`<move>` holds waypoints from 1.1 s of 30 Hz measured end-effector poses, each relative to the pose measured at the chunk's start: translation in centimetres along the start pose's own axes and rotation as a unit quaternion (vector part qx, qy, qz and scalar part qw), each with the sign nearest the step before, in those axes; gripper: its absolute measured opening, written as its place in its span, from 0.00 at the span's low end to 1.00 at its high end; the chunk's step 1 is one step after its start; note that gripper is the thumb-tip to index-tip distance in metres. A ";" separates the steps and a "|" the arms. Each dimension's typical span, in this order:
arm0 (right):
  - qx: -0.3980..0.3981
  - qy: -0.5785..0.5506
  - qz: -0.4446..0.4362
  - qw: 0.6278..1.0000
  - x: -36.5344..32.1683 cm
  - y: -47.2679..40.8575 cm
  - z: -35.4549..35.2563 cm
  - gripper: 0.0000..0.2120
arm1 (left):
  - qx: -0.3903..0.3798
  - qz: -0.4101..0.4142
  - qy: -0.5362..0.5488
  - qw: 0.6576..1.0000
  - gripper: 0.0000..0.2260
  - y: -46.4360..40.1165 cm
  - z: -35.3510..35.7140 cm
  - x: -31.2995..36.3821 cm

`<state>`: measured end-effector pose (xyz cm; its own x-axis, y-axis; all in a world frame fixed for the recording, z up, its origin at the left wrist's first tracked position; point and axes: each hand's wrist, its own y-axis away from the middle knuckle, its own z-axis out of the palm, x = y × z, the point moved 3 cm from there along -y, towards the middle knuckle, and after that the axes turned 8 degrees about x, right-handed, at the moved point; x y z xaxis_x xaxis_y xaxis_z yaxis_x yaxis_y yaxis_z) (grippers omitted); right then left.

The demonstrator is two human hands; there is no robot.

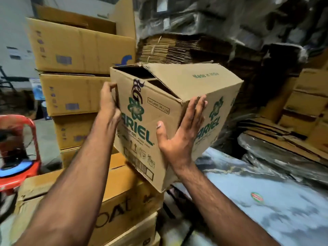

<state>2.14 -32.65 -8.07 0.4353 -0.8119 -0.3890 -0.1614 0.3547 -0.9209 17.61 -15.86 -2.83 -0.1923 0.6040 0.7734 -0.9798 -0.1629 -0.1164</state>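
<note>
Two hands carry the job at this point, and the lift itself looks done. Nearest, the right hand (pixel 179 134) is spread wide, its straight fingers laid up the near right corner of the Ariel carton (pixel 159 107) and its thumb flat on the printed front. The left hand (pixel 109 103) is also flat, its palm pressed against the carton's left wall with the fingers running upward. The carton is therefore clamped between two palms rather than gripped. It hangs in the air, tilted with its lower corner toward the person, just above the brown carton (pixel 113 210) below it, and seems not to rest on that one. Its top is unsealed: one flap (pixel 186 80) slopes inward over a dark opening, and whether anything is inside cannot be seen. What seems left is to carry it to a resting place, set it down level, and perhaps close the flaps. A palm clamp on a tilted box could slip, so it probably needs steady inward pressure. Farther left, beyond a red chair (pixel 33 132), rises a stack of cartons (pixel 74 93). To the right lies plastic sheeting (pixel 266 192), and behind are bundles of flattened cardboard (pixel 168 50).
</note>
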 end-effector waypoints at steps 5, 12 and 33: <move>0.000 0.056 0.063 0.996 10.3 -1.8 -7.3 0.49 | -0.043 -0.068 0.023 0.996 0.19 3.6 8.3 -8.2; 0.010 0.137 0.157 0.978 21.6 -2.8 -20.9 0.50 | -0.087 -0.155 0.010 0.984 0.07 10.6 17.7 -20.8; -0.136 0.222 0.286 0.922 40.3 0.3 -43.2 0.50 | -0.136 -0.269 -0.111 0.947 0.08 25.1 24.4 -41.8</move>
<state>-18.65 -85.34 -25.08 -0.1849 -0.6597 -0.7284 -0.4951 0.7028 -0.5108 2.46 -64.28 -22.88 0.3257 0.3593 0.8745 -0.9167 0.3465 0.1991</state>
